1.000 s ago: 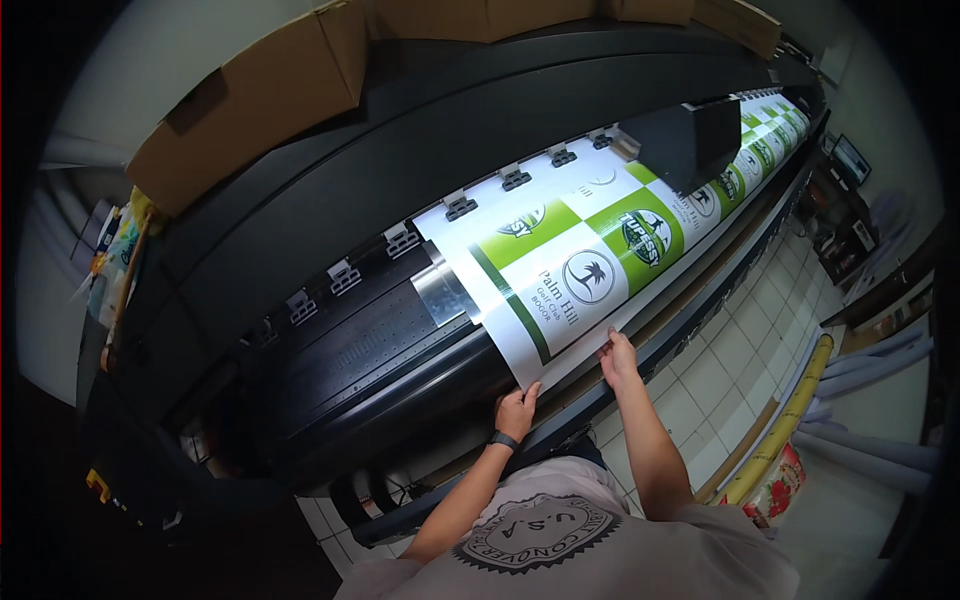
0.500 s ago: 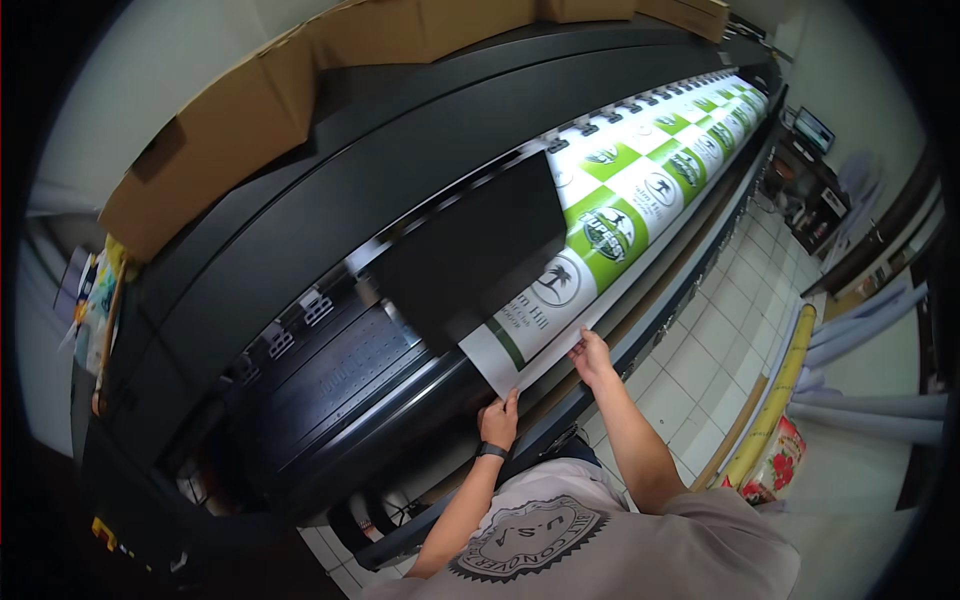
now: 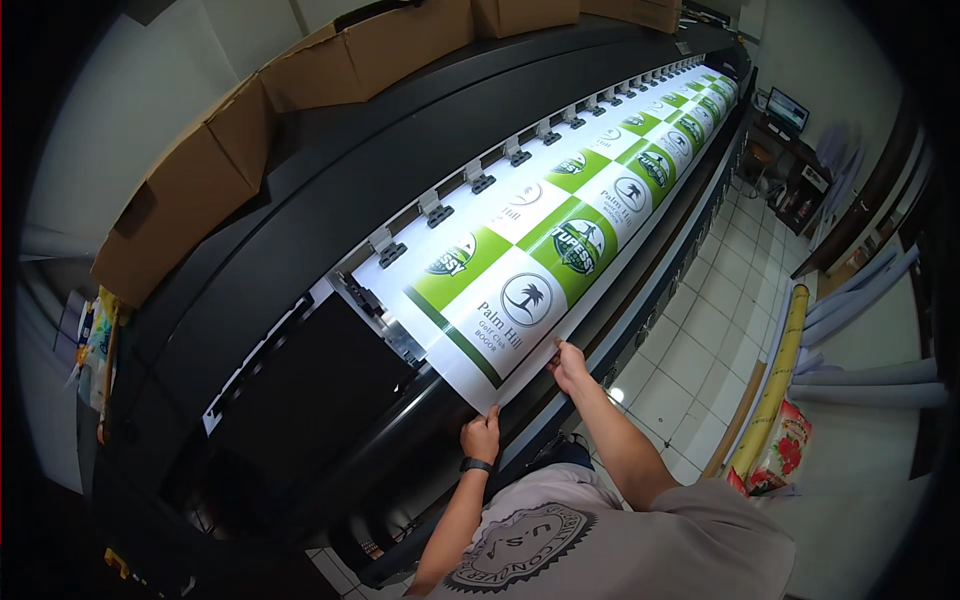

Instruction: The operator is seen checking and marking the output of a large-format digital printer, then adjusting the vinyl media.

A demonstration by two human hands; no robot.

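Note:
A printed banner sheet (image 3: 545, 270), chequered in green and white with round logos and a palm tree emblem, lies over the bed of a large black wide-format printer (image 3: 300, 190). My left hand (image 3: 481, 437) pinches the sheet's near left corner between thumb and fingers. Further right along the same front edge, my right hand (image 3: 568, 366) grips the margin. Between the hands the white border looks drawn fairly straight. A row of dark pinch rollers (image 3: 437, 212) runs along the sheet's far side. The black print carriage (image 3: 310, 390) sits left of the sheet.
Opened cardboard (image 3: 180, 200) rests on top of the printer. Right of the printer are a tiled floor (image 3: 690, 390), a yellow roll (image 3: 775, 390), a red and white bag (image 3: 785, 450) and several grey-white rolls (image 3: 865, 385). A monitor (image 3: 787, 110) stands at the far right.
The print carriage has slid left off the banner, uncovering its left part and the rollers. Both hands keep their hold on the front edge. The view has shifted slightly.

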